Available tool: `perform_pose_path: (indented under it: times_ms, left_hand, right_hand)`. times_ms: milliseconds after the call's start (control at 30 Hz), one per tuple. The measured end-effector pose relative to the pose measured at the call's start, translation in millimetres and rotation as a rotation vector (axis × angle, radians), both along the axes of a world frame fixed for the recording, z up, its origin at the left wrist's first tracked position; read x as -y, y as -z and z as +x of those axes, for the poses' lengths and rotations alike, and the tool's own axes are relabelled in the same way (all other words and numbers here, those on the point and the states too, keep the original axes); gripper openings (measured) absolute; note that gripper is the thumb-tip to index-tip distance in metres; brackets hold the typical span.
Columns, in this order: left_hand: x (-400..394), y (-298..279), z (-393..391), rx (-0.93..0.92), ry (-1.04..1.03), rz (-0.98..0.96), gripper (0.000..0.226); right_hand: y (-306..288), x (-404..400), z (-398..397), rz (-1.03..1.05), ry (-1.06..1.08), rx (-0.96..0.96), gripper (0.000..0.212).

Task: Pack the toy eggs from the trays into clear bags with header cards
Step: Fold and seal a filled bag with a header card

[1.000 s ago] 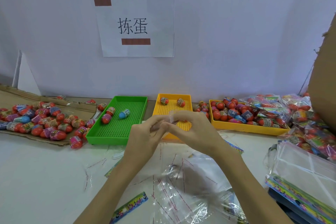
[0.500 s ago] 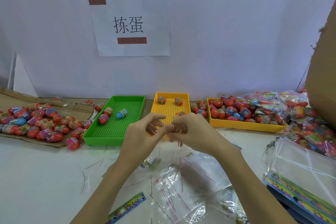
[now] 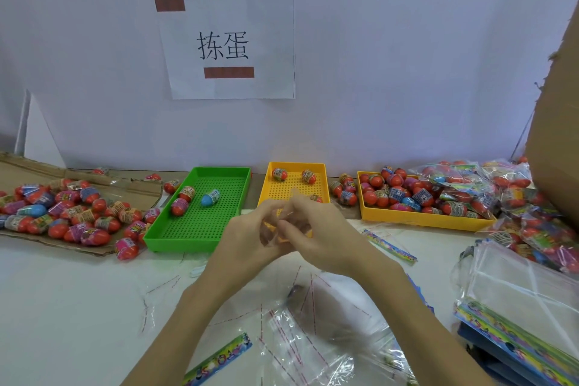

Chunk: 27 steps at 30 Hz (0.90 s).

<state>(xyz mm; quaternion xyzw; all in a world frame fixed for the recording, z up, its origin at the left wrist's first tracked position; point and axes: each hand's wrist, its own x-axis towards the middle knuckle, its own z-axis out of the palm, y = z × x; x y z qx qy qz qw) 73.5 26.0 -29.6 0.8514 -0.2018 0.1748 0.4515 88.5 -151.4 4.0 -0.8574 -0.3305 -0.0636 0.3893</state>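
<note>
Sign [image 3: 230,47]: white sheet on the wall behind the green tray [image 3: 200,210], printed 拣蛋, with two brown tape strips. Egg labels too small to read.

Green tray: three eggs [image 3: 210,197] at its far left. Right of it, small yellow tray [image 3: 322,178] with two eggs at the back; further right, large yellow tray [image 3: 423,218] heaped with eggs. Left of the green tray, loose eggs on cardboard [image 3: 131,188].

Left hand [image 3: 247,244] and right hand [image 3: 319,241]: together just in front of the green tray's right corner, fingertips pinching a clear bag [image 3: 279,229]; grip detail blurred. Empty bags [image 3: 313,338] lie nearer the person; header cards [image 3: 219,360] beside them.
</note>
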Motion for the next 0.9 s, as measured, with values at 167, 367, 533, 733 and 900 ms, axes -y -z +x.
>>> perform_pose_path:
  times_ms: [167,367,533,733,900]
  left_hand:
    - [0,0,0,-0.038,0.015,-0.024,0.050]
    - [0,-2,1,-0.175,0.121,-0.186,0.062]
    - [-3,-2,2,-0.284,0.091,-0.258,0.048]
    - [-9,-5,5,-0.354,-0.089,-0.404,0.041]
    - [-8,-5,4,-0.404,-0.109,-0.448,0.044]
  right_hand:
    - [5,-5,-2,0.015,0.013,-0.016,0.008]
    - [4,-2,-2,0.158,-0.002,0.021,0.012]
    - [4,4,7,0.517,0.110,0.021,0.039]
    - [43,14,34,0.033,0.457,0.146,0.032]
    - [71,19,47,-0.265,0.408,0.055,0.067]
